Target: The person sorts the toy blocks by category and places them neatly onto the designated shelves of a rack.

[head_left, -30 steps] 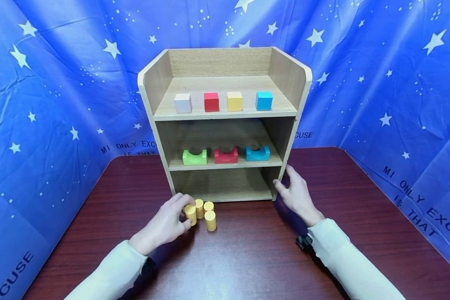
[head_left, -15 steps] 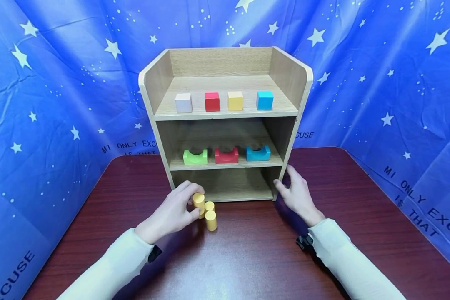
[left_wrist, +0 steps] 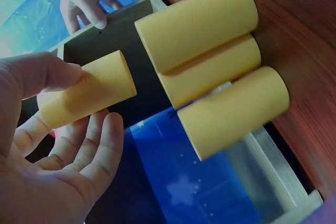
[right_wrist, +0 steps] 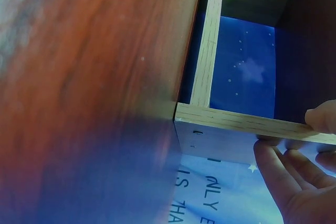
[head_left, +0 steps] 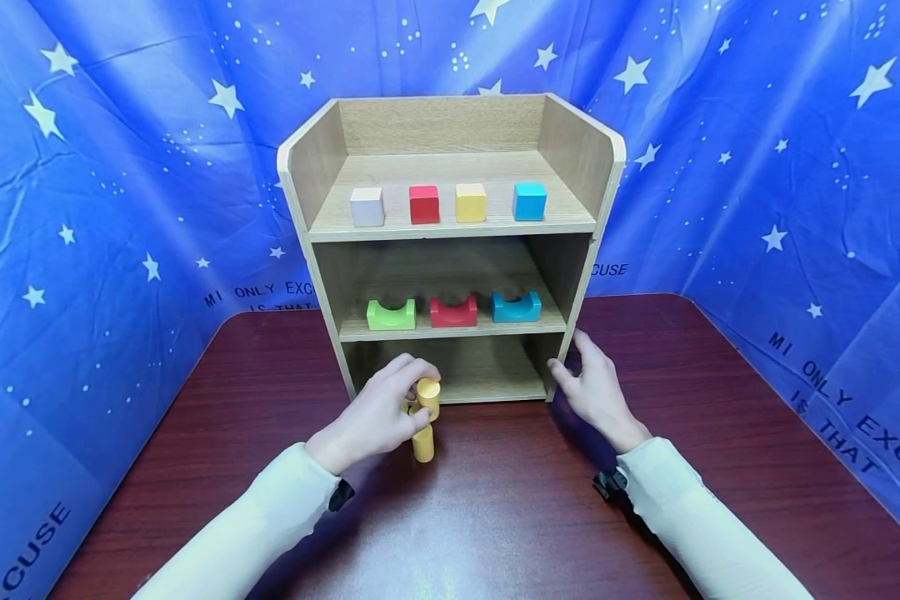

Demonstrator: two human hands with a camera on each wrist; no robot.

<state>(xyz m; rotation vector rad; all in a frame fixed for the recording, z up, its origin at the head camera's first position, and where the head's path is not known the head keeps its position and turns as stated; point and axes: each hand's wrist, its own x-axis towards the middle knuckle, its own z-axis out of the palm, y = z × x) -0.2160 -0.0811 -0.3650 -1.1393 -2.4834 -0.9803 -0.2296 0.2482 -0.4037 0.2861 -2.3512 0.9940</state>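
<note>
My left hand (head_left: 378, 417) pinches a yellow cylinder (head_left: 428, 398) between thumb and fingers, in front of the shelf's bottom level. In the left wrist view the held cylinder (left_wrist: 92, 90) hangs apart from three others. Those three yellow cylinders (left_wrist: 233, 111) stand close together on the table; in the head view the hand and held piece partly cover them, and one cylinder (head_left: 423, 445) shows below. My right hand (head_left: 596, 392) grips the right side panel of the wooden shelf (head_left: 450, 232), its thumb at the front edge and its fingers (right_wrist: 278, 177) against the outer face.
On the top level sit white, red (head_left: 423, 205), yellow and blue cubes. Green (head_left: 391, 317), red (head_left: 453, 312) and blue (head_left: 516, 308) arch blocks line the middle level. The shelf stands on a dark red wooden table (head_left: 487, 517), backed by blue star-patterned cloth (head_left: 690, 167).
My left hand has carried the yellow cylinder rightward and upward, past the other cylinders. The right hand stays on the shelf's side panel.
</note>
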